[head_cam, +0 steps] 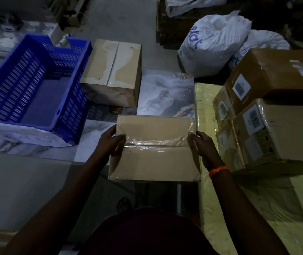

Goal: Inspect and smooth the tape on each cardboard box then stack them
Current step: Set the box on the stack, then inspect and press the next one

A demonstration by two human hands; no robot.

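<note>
I hold a brown cardboard box (156, 162) in front of me, above the floor. Clear tape (156, 143) runs across its top seam and is wrinkled. My left hand (111, 142) grips the box's left side, thumb on top beside the tape. My right hand (203, 144) grips the right side at the tape's other end. A stained, taped cardboard box (112, 70) rests on the floor beyond. On the right stands a stack of labelled cardboard boxes (268, 115).
A blue plastic crate (69, 111) sits at the left on white sheeting. White sacks (213, 43) lie at the back right. The stack on the right rests on a yellow-wrapped surface (206, 107). Marbled floor (165, 92) shows between the boxes.
</note>
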